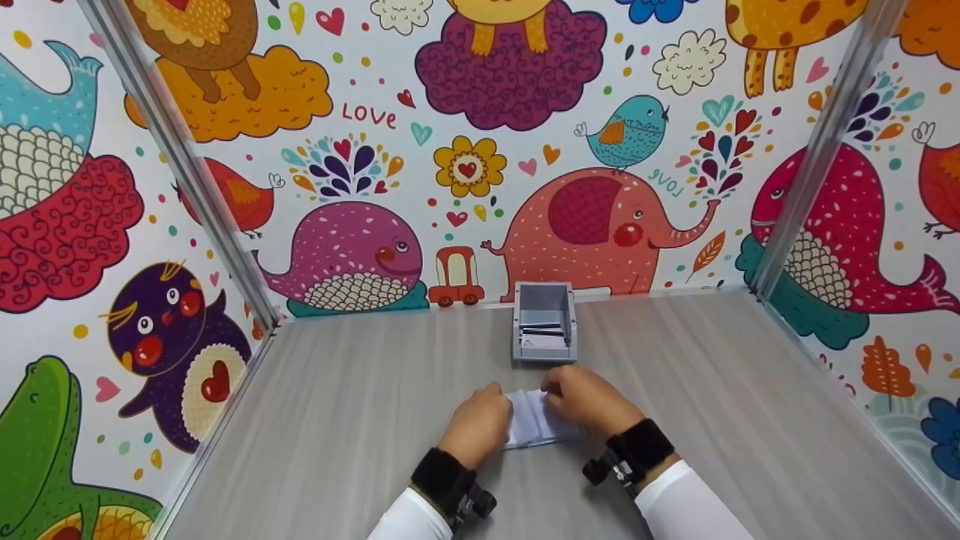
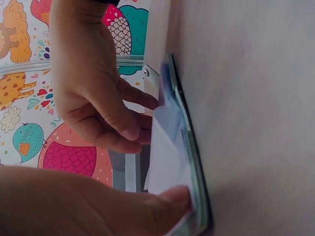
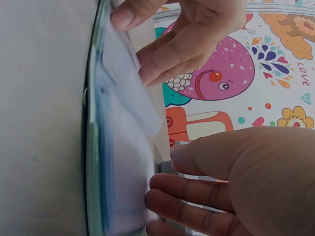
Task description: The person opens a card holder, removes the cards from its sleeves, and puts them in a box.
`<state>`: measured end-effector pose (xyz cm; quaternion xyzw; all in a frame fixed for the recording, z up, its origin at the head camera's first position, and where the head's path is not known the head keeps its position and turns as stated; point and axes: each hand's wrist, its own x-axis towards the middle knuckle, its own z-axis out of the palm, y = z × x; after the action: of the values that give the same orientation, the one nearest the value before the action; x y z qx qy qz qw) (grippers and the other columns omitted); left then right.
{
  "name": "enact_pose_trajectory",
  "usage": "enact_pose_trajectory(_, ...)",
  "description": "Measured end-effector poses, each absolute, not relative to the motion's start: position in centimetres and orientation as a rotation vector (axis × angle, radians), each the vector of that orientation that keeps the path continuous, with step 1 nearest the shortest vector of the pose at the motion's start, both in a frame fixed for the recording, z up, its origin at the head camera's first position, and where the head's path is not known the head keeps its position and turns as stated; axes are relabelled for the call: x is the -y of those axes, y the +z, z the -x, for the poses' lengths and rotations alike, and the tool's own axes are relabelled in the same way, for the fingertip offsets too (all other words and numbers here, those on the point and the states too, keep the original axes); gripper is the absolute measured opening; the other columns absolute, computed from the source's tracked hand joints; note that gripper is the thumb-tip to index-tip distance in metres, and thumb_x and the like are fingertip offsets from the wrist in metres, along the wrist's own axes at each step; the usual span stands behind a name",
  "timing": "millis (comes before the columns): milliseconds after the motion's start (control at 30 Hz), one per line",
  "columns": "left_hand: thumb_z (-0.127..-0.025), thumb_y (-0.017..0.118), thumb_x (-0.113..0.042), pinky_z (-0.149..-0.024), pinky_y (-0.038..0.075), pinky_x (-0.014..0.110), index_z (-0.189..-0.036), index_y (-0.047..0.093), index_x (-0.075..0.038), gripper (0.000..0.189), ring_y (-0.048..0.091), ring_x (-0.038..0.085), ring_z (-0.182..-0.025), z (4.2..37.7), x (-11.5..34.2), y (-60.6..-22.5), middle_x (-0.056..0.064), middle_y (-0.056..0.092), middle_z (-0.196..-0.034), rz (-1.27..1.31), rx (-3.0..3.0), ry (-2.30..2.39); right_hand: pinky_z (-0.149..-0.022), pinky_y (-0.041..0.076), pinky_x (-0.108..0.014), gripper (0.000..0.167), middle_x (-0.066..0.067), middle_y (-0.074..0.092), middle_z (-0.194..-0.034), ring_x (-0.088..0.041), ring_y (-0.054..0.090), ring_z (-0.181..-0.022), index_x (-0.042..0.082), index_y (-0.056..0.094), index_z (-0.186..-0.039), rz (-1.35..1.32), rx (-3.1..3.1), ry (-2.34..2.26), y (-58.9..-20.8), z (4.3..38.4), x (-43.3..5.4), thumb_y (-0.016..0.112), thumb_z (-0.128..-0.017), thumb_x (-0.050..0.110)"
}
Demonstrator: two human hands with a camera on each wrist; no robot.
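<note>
An open booklet with clear plastic sleeves [image 1: 531, 420] lies on the table between both hands. Pale, whitish leaves show inside its dark-edged, greenish cover [image 2: 194, 162]. My left hand [image 1: 478, 424] is at its left side, the thumb [image 2: 174, 196] pressing on the leaves near the edge. Over the right half is my right hand [image 1: 596, 401], its fingers [image 3: 165, 189] loosely bent at the far edge of the leaves. Between that thumb and those fingers I see a gap. One clear leaf [image 3: 140, 101] stands partly raised and looks blurred.
Behind the booklet a grey open-front bin [image 1: 545, 355] stands near the back wall, with flat card-like pieces [image 1: 542, 340] inside. Printed cartoon panels [image 1: 360, 255] in metal frames [image 1: 202, 180] enclose the grey wood-look table [image 1: 360, 405] at the back and sides.
</note>
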<state>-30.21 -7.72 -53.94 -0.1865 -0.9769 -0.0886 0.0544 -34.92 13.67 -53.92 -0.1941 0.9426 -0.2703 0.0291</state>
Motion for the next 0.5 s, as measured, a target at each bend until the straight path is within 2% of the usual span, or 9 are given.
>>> enact_pose_trajectory(100, -0.085, 0.088, -0.002, -0.077, 0.062, 0.045, -0.096, 0.082, -0.005, 0.013, 0.070, 0.030, -0.088, 30.23, 7.74, -53.97, 0.010, 0.070, -0.101, 0.579, 2.945, -0.269, -0.095, 0.066, -0.050, 0.015, -0.004, 0.084, -0.102, -0.016, 0.071, -0.089, 0.008, 0.087, -0.114, 0.603, -2.877, -0.883, -53.84, 34.93, -13.75, 0.079, -0.102, 0.009)
enact_pose_trajectory(233, -0.083, 0.088, -0.001, -0.075, 0.059, 0.042, -0.093, 0.083, -0.010, 0.014, 0.068, 0.027, -0.089, 30.23, 7.81, -54.07, 0.008, 0.070, -0.099, 0.616, 2.909, -0.274, -0.086, 0.066, -0.044, 0.019, -0.002, 0.083, -0.099, -0.015, 0.072, -0.088, 0.009, 0.086, -0.114, 0.687, -2.783, -0.939, -53.66, 34.90, -14.01, 0.087, -0.097, 0.017)
enact_pose_trajectory(333, -0.082, 0.088, -0.001, -0.074, 0.058, 0.040, -0.092, 0.085, -0.012, 0.016, 0.066, 0.025, -0.089, 30.20, 7.90, -54.14, 0.006, 0.069, -0.098, 0.653, 2.877, -0.278, -0.083, 0.064, -0.039, 0.036, -0.005, 0.081, -0.101, -0.019, 0.073, -0.092, 0.007, 0.084, -0.117, 0.811, -2.697, -0.945, -53.59, 34.89, -14.20, 0.097, -0.087, 0.020)
enact_pose_trajectory(500, -0.082, 0.086, -0.001, -0.074, 0.058, 0.039, -0.092, 0.087, -0.015, 0.017, 0.066, 0.024, -0.089, 30.04, 8.04, -54.14, 0.004, 0.069, -0.096, 0.687, 2.846, -0.273, -0.086, 0.059, -0.034, 0.066, -0.007, 0.078, -0.113, -0.024, 0.072, -0.102, 0.007, 0.079, -0.125, 0.984, -2.657, -0.846, -53.55, 34.63, -14.24, 0.110, -0.069, 0.026)
